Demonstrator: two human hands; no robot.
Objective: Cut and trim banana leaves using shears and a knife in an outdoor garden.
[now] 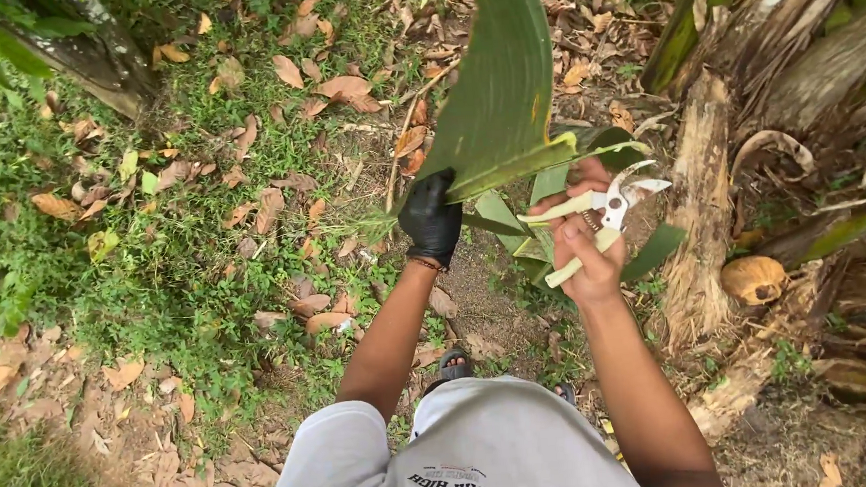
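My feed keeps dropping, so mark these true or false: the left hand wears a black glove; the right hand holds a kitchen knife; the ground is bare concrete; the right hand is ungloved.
1. The left hand wears a black glove: true; it grips the big green leaf.
2. The right hand holds a kitchen knife: false; it holds pruning shears with pale handles.
3. The ground is bare concrete: false; grass and dry leaves cover it.
4. The right hand is ungloved: true.

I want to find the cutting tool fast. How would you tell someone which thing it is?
Start at the big green banana leaf held up in the middle. Just below its right edge, the bare right hand grips the pruning shears. They alone have pale yellow handles and shiny metal blades among green and brown.
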